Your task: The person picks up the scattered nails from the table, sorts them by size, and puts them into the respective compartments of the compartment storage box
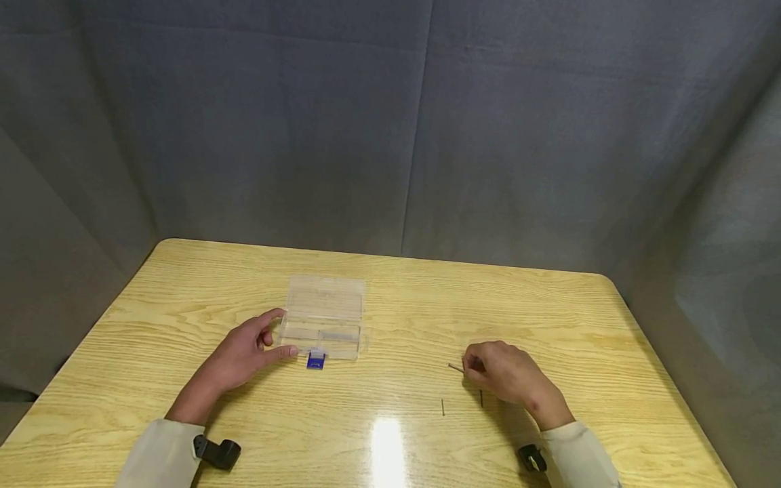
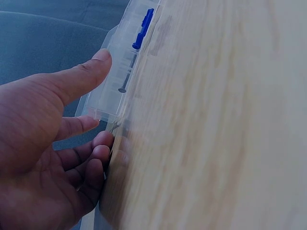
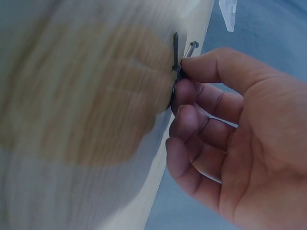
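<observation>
Holding the left end of the clear plastic box [image 1: 326, 318] between thumb and forefinger, my left hand [image 1: 239, 354] sits at the box's eight o'clock, remaining fingers curled loosely below. Box lies at ten o'clock on the worktop [image 1: 378, 379], lid [image 1: 326, 296] folded back toward twelve, blue latch [image 1: 315, 362] sticking out at six. Through the wall, left wrist view gives me a headed nail [image 2: 127, 76] inside; my thumb covers part of the box there.

Right hand [image 1: 502, 369] is at three o'clock on the worktop, thumb and forefinger pinched on a thin nail [image 1: 455, 368] whose shank juts toward nine. Fingertips block its inner end. Right wrist view has more metal bunched there, one piece dark, one silvery with a flat head; I cannot tell how many the fingers have. Loose nearby: a dark nail [image 1: 481, 398] at the hand's seven o'clock, close under it, and a stray nail [image 1: 443, 407] at eight, a little farther off.

Around me: grey curtain [image 1: 274, 135] beyond the far edge at twelve, more cloth down both sides. Glare [image 1: 388, 451] washes out the wood grain at six.
</observation>
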### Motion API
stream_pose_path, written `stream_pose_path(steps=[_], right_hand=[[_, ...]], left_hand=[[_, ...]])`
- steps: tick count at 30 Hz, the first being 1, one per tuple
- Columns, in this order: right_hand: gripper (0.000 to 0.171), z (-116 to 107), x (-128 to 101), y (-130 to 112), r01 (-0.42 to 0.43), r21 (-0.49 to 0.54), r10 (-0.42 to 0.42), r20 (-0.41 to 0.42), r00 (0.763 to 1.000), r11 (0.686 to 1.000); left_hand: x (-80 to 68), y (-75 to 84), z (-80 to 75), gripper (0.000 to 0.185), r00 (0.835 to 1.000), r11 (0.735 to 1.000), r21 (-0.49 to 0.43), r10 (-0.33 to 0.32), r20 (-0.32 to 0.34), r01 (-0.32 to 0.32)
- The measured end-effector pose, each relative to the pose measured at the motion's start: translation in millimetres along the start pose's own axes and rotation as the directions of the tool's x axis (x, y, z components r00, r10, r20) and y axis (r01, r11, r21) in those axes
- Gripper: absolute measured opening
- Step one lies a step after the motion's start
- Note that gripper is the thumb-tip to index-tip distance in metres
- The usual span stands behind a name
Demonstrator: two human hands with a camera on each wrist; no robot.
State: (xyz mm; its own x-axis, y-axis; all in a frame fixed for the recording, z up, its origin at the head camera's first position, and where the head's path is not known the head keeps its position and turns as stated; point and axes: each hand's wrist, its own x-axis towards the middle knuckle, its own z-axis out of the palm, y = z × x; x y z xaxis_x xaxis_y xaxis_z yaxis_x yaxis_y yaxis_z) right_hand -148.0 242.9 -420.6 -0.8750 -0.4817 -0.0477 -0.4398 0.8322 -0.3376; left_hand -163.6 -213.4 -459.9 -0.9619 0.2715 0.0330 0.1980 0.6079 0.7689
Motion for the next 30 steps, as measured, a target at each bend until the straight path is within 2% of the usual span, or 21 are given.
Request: stream_pose_path(steps=[10,20,23,25,30], right_hand=[[0.018,0,-1,-1,-0.024,-0.017,0.024,0.003,1.000,1.000],[0.017,-1,4,1,-0.009,-0.003,0.009,0.000,1.000,1.000],[0.017,0,5,1,0.026,0.048,-0.026,-0.016,1.000,0.998],[0.014,0,6,1,0.061,0.120,-0.058,-0.024,0.998,0.991],[0.011,1,10,-4,0.124,0.277,-0.114,-0.054,0.992,0.953]], left_hand=[[-1.7,4.7,-0.1,0.080,1.000,1.000,-0.008,0.005,-0.008,-0.005],[-2.2,6.1,-0.9,0.079,1.000,1.000,-0.015,0.012,-0.004,-0.012],[-2.0,6.8,-1.1,0.079,1.000,1.000,-0.015,0.014,-0.003,-0.014],[-2.1,7.1,-1.3,0.079,1.000,1.000,-0.016,0.012,-0.003,-0.012],[-2.1,7.7,-1.1,0.079,1.000,1.000,-0.012,0.007,0.000,-0.007]])
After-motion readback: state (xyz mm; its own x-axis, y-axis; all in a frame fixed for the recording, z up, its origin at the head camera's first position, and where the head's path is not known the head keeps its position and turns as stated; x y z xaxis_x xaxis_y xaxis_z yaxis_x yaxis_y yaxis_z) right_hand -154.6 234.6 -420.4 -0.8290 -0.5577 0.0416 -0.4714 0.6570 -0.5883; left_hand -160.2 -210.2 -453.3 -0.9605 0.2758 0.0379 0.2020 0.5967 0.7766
